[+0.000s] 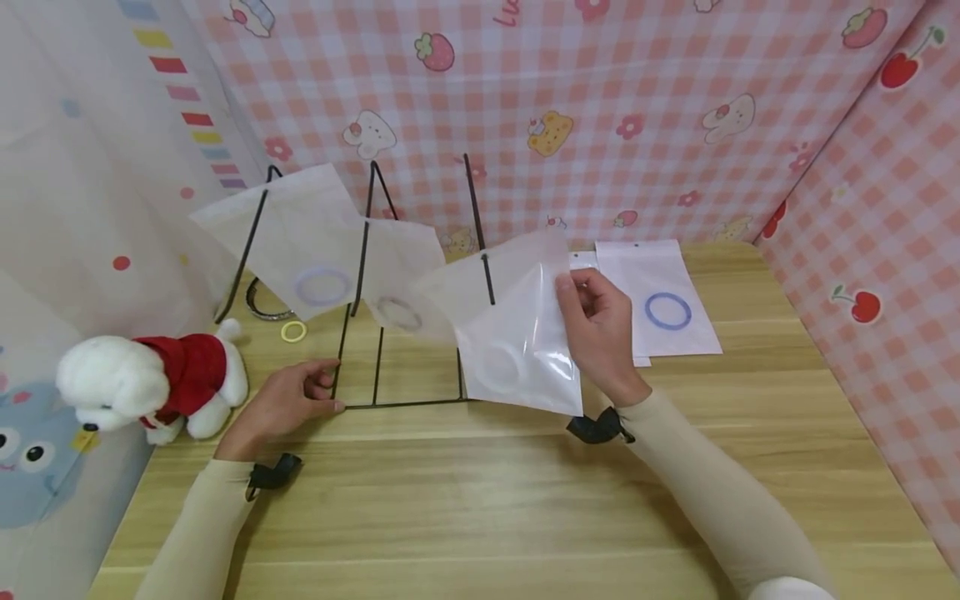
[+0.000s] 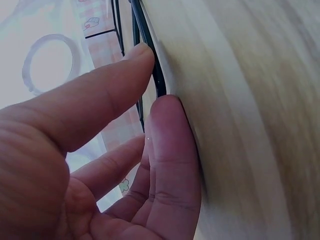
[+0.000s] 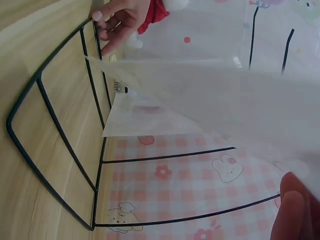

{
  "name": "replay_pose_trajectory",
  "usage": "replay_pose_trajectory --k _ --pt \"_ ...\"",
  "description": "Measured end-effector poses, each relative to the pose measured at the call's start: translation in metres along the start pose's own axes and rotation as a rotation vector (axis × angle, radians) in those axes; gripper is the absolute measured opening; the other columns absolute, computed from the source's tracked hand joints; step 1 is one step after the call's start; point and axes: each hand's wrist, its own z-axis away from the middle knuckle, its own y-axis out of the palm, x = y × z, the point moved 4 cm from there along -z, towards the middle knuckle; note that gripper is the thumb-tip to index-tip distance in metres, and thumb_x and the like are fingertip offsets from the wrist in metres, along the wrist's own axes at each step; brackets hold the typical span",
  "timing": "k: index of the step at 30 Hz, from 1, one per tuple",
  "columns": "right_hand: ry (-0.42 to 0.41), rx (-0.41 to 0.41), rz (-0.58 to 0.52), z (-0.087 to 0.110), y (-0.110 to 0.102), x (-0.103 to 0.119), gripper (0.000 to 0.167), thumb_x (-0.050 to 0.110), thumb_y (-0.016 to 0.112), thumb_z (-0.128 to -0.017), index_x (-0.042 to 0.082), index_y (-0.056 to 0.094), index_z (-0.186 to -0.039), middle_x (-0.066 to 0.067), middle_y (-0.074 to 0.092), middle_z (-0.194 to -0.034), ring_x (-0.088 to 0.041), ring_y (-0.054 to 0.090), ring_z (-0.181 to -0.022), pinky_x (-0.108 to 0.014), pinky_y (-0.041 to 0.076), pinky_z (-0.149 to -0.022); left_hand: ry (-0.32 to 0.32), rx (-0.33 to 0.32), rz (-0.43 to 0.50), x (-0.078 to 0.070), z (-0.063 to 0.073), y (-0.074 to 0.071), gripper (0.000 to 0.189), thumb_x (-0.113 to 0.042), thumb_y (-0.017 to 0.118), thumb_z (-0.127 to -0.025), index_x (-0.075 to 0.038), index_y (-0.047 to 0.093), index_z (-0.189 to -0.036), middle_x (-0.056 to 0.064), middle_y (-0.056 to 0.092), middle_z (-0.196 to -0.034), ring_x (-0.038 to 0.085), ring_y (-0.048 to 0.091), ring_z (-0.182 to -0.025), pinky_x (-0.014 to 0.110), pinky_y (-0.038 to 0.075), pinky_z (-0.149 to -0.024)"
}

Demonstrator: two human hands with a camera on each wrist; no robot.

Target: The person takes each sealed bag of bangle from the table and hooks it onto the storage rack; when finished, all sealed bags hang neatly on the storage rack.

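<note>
Beige sleeves [image 1: 716, 492]: two, sat nearest the camera, one black wrist strap [image 1: 596, 427] on each.
Left hand [image 1: 288, 400]: one; I pinched the black wire rack [image 1: 405, 405] at its front left base corner, thumb and finger narrow.
Right hand [image 1: 603, 329]: one; I pinched the right bag [image 1: 517, 321] by its right edge, thumb against fingers.
Rack count: one, stood on the wooden table [image 1: 480, 508], three prongs [image 1: 474, 200] seen.
Bags at prongs: three; left bag [image 1: 300, 237] had one purple ring [image 1: 322, 271], middle bag [image 1: 405, 258] one greyish ring [image 1: 382, 310], right bag one pale ring [image 1: 482, 367].
Flat bags: two counted; blue-ring bag [image 1: 660, 265] lay right of my right hand, other flat bag [image 1: 582, 260] mostly hidden, contents couldn't tell.
Loose: one yellow ring [image 1: 283, 332], one dark bracelet [image 1: 270, 316], beyond my left hand.
Plush dog [image 1: 191, 371]: one, white, red top, sat left of my left hand.
</note>
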Motion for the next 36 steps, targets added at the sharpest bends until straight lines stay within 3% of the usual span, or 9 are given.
replay_pose_trajectory --k 8,18,24,29,36 --pt "-0.024 0.037 0.012 -0.009 0.004 0.0 0.018 0.009 0.064 -0.106 -0.007 0.068 -0.113 -0.025 0.075 -0.088 -0.005 0.069 -0.065 -0.019 0.054 -0.056 0.011 0.006 -0.003 -0.002 -0.001 0.0 0.071 -0.02 0.085 -0.091 0.006 0.053 -0.149 0.015 0.068 -0.117 0.022 0.066 -0.101 0.023 0.051 -0.083" --pt "-0.026 0.056 0.069 -0.015 0.003 -0.011 0.016 0.012 0.069 -0.103 -0.004 0.068 -0.108 -0.02 0.076 -0.086 -0.005 0.057 -0.06 -0.018 0.043 -0.055 0.002 0.001 -0.013 -0.002 -0.001 0.0 0.069 -0.019 0.085 -0.091 0.004 0.055 -0.148 0.014 0.069 -0.117 0.021 0.067 -0.101 0.022 0.05 -0.082" --pt "-0.007 0.045 0.079 -0.029 0.008 -0.018 0.02 0.017 0.069 -0.104 -0.003 0.067 -0.105 -0.022 0.077 -0.09 -0.004 0.065 -0.067 -0.018 0.048 -0.061 -0.004 0.003 -0.025 0.001 -0.002 0.0 0.068 -0.017 0.084 -0.091 0.003 0.054 -0.149 0.013 0.068 -0.116 0.02 0.066 -0.1 0.023 0.051 -0.083" --pt "0.061 0.011 0.068 -0.044 0.017 -0.026 0.021 0.02 0.07 -0.103 -0.001 0.068 -0.103 -0.024 0.079 -0.096 -0.001 0.071 -0.074 -0.018 0.051 -0.064 -0.005 0.004 -0.023 0.001 -0.002 0.0 0.069 -0.017 0.084 -0.091 0.004 0.054 -0.149 0.013 0.068 -0.116 0.021 0.066 -0.1 0.024 0.05 -0.083" --pt "0.109 -0.025 0.06 -0.059 0.027 -0.029 0.022 0.021 0.069 -0.103 0.0 0.065 -0.103 -0.023 0.078 -0.103 -0.003 0.073 -0.088 -0.017 0.057 -0.078 -0.001 0.002 -0.019 -0.002 -0.001 0.0 0.068 -0.019 0.085 -0.091 0.003 0.055 -0.149 0.013 0.068 -0.116 0.019 0.065 -0.098 0.022 0.05 -0.081"
